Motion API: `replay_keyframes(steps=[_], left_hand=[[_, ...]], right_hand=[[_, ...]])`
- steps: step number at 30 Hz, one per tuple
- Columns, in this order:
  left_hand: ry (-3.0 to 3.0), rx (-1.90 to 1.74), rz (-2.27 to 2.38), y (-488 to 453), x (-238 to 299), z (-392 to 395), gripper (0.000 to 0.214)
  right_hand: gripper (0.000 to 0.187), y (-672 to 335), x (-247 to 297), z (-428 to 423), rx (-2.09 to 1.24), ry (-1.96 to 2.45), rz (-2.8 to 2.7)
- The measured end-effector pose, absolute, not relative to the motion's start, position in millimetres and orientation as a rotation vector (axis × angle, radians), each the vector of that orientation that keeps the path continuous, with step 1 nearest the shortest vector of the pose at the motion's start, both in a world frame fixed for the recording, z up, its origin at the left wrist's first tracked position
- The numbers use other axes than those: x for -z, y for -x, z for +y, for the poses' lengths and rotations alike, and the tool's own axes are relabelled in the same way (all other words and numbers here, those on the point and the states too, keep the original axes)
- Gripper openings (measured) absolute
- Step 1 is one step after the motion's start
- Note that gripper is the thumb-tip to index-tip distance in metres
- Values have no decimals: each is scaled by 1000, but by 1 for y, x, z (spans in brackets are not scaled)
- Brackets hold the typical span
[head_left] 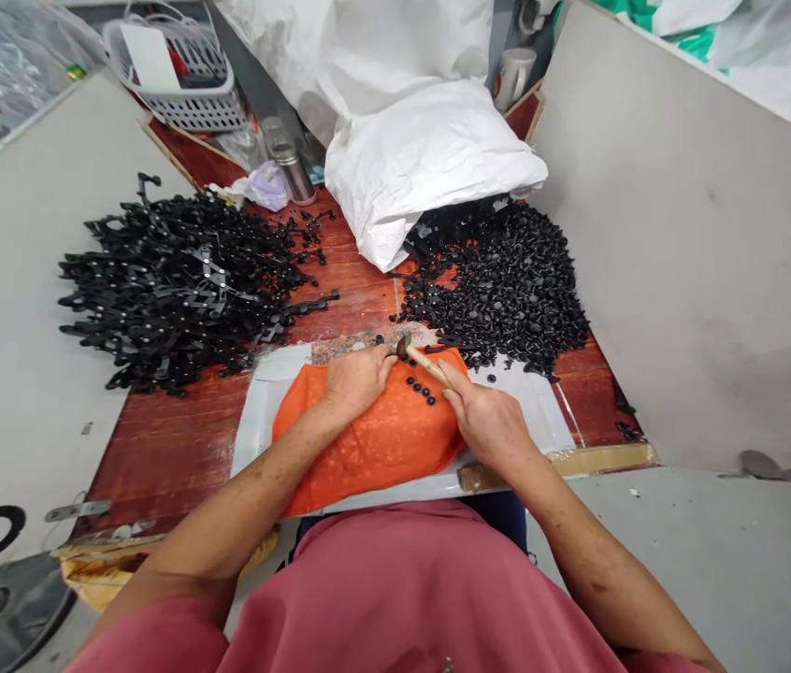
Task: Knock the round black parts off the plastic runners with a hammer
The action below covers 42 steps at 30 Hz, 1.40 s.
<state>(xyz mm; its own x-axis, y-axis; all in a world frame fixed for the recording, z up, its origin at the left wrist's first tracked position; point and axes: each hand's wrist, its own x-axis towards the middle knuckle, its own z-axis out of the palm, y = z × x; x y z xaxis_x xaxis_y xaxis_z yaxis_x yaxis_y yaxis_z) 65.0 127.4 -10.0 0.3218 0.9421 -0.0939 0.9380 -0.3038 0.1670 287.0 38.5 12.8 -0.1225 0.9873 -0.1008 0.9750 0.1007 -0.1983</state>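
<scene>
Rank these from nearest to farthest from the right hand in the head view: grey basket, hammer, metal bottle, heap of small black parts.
1. Hammer: held in the right hand.
2. Heap of small black parts: just beyond the hand.
3. Metal bottle: far left, toward the back.
4. Grey basket: farther left and back.

grey lattice basket [203,111] holding a white card [150,56], by the far left corner of the red-brown table [150,458] | metal flask [293,173] beside crumpled lilac plastic [267,186], near the far edge, left of middle | white mug [513,78], by the far right corner | pale panels [683,234] along left and right edges
</scene>
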Motion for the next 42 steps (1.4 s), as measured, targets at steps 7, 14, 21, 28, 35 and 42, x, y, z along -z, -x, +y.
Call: replay_keyframes(steps=[7,14,21,28,35,42], left_hand=[[-2750,-14,977,-17,-45,174,36],[-2820,119,536,-20,-44,182,37],[-2830,78,896,-14,-60,169,14],[-2278,-370,1289,-35,-32,127,54],[-2072,-566,1323,-55,-14,115,50],[-2166,-435,1032,-56,-22,114,51]], right_hand=[[52,-299,-14,53,-416,1952,-2305],[53,-298,-14,53,-453,1936,-2284],[53,-314,-17,32,-628,1805,-1911],[52,-328,2,4,-783,1800,-1784],[52,-322,10,-11,-860,1727,-1735],[52,-316,1,-3,-865,1725,-1722]])
